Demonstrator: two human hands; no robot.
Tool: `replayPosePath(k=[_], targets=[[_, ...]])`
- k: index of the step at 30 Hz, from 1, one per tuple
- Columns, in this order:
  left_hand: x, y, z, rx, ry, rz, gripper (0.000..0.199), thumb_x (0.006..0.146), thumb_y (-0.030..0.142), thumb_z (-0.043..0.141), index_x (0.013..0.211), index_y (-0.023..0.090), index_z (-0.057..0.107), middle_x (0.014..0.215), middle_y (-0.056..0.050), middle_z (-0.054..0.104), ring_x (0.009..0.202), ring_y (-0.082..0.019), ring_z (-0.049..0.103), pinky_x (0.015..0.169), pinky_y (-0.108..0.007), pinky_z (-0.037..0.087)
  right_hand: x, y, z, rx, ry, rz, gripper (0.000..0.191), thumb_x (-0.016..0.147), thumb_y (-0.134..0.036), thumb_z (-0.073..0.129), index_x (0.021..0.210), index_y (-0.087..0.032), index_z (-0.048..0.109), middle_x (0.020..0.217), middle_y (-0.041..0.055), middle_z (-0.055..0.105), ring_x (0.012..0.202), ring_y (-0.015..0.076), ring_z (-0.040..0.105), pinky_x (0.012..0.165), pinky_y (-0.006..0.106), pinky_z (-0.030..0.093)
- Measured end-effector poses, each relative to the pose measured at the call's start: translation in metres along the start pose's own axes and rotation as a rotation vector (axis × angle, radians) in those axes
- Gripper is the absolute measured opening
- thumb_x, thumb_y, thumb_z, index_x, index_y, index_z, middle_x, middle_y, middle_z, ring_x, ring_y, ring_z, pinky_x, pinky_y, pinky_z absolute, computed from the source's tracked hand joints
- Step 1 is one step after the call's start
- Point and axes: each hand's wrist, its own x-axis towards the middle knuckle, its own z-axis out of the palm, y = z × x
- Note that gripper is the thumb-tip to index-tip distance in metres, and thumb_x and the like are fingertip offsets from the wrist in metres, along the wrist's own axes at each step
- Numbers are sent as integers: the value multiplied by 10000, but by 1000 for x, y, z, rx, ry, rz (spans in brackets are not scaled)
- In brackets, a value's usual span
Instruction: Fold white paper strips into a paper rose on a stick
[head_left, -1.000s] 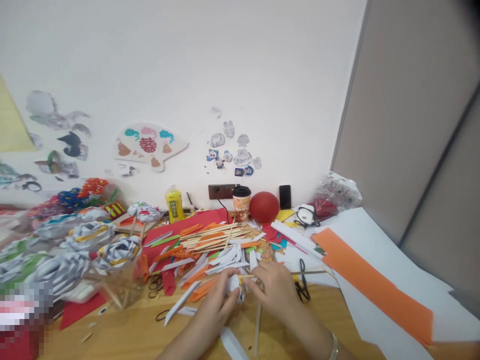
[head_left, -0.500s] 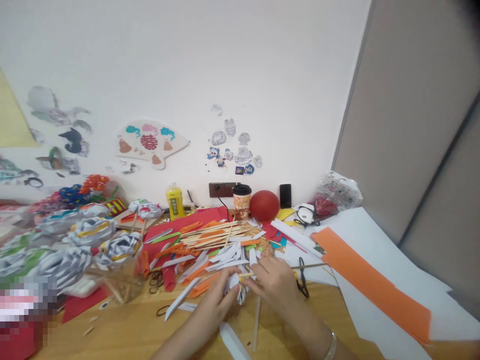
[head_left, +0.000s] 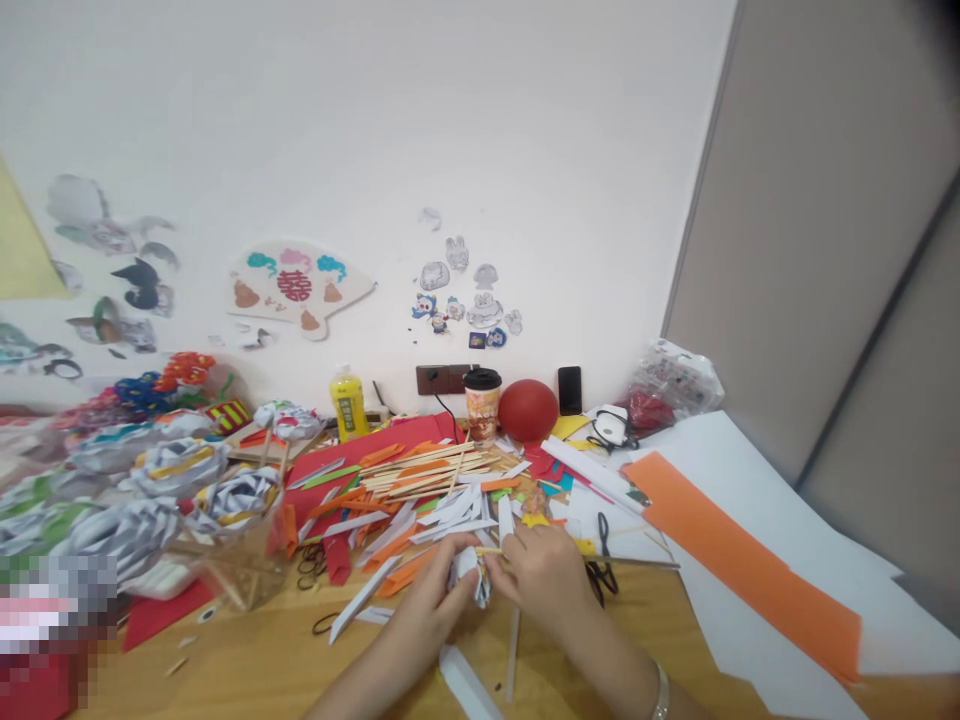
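Head view: my hands are together over the desk point(head_left: 247, 660), near its middle, on the near side of the heap.
Left hand: my left hand point(head_left: 441, 588) pinches the wad point(head_left: 465, 570) between thumb and fingers.
Right hand: my right hand point(head_left: 546, 570) is curled, thumb and fingers pinching the stick point(head_left: 491, 550) close beside the wad; a bracelet point(head_left: 661, 690) rings that wrist.
Wad: folded white paper with some yellow, raised between my hands and partly hidden by my left fingers.
Stick: pale, lying across from the wad toward my right hand; I cannot tell whether the darker length past my knuckles belongs to it.
Near edge: a white strip point(head_left: 466, 685) and a thin rod point(head_left: 514, 655) lie below my hands.
Heap: loose sticks point(head_left: 420, 475) over orange, white and green strips, partly on red paper point(head_left: 315, 470).
Far edge: bottle point(head_left: 349, 405), lidded cup point(head_left: 483, 408), red ball point(head_left: 529, 411) just beside it, then a phone point(head_left: 570, 390) leaning on the wall.
Right edge: an orange sheet point(head_left: 757, 565) over white sheets point(head_left: 720, 480).
Left side: paper bundles point(head_left: 180, 465) crowd together, some with yellow or green.
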Motion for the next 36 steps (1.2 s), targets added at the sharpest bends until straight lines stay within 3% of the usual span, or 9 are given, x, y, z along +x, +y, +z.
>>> replayPosePath(k=[7,10,12,14,17,21,26,31,36], targets=[[2,-9,4,-4,32,8,262,802,334,464,1030,212,501,1058,-46,599,1019,-221,508,887,-294,391,1,1,1,-24,-50,9,222,746,-340,542,592,-181,528,560,25,561,549,157,506,539,272,244],[3,-19,7,11,47,12,283,815,344,450,1065,216,487,1138,-52,567,1073,-221,483,920,-306,368,1,-4,0,-65,-108,28,171,729,-311,576,813,-163,587,588,30,589,534,173,530,512,276,254],[3,-21,7,7,37,8,280,820,342,448,1068,219,489,1147,-49,566,1080,-217,484,928,-305,363,2,-7,-1,-91,-159,4,300,730,-279,591,998,-150,555,578,26,596,491,174,532,479,276,247],[3,-17,7,-15,38,8,272,822,337,449,1063,221,495,1149,-45,570,1077,-214,490,936,-307,357,3,-8,-2,-103,-196,-22,335,754,-288,586,1057,-157,525,583,28,598,472,172,531,460,274,245],[2,-9,6,-40,43,-6,254,820,344,452,1035,219,507,1143,-47,572,1067,-210,493,938,-306,356,4,-5,-3,-93,-207,-20,305,798,-340,548,1059,-186,513,677,42,604,490,156,530,452,263,255],[1,-5,5,-49,25,-27,250,818,329,455,1031,205,501,1101,-44,583,1074,-206,484,929,-289,359,5,3,-5,-36,-174,-8,80,834,-189,493,867,-219,560,654,2,558,520,126,504,475,243,265],[2,-6,5,-51,66,-24,246,819,318,445,1035,212,497,1107,-33,576,1070,-200,477,904,-259,368,5,6,-7,212,-179,-24,115,871,-209,443,862,-198,557,727,8,557,669,144,508,559,238,314],[3,-6,4,-17,22,0,211,823,294,437,1010,204,478,1040,-36,577,1016,-193,500,880,-255,376,1,7,-4,367,-153,-6,231,894,-316,422,756,-183,551,696,-3,546,649,126,490,566,229,307],[3,-7,3,0,0,10,205,826,292,441,1011,209,467,1038,-37,572,1012,-191,500,878,-249,373,0,5,-4,441,-173,25,216,879,-281,449,723,-184,564,672,-8,545,635,119,488,565,220,303]])
